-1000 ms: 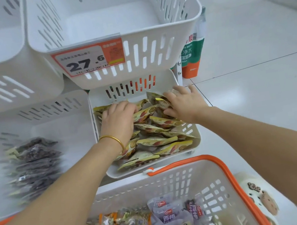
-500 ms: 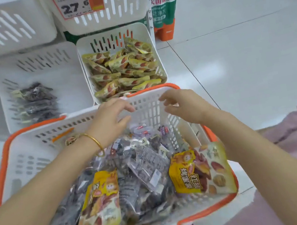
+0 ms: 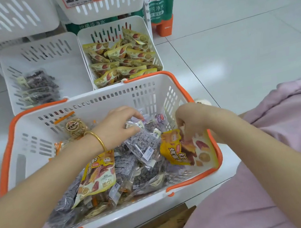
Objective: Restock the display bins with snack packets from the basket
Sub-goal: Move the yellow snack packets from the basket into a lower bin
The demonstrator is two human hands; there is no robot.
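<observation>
Orange-rimmed plastic basket (image 3: 104, 105) is piled pretty high with loose snack packets, so the likely mess is one packet dragging its neighbours up and over the rim when it gets lifted; those clear packets of dark snacks (image 3: 141, 149) look slick and overlapped. The right hand (image 3: 190, 121) is down at the 3 o'clock side, fingers curled and pinching the top edge of a yellow sweet-potato packet (image 3: 188, 153); held just by the edge like that, I reckon it could slide out on the way over. Left hand (image 3: 120, 127), gold bangle (image 3: 97, 139) on the wrist, sits palm-down near the middle with fingers hooked onto the clear packets; can't tell if it actually has one. Other risk is the wrong bin; at 12 o'clock the left bin (image 3: 62, 68) has dark packets (image 3: 39, 82), the right bin (image 3: 103, 29) has yellow-green ones (image 3: 122, 58), and neither obviously matches the yellow packet.
</observation>
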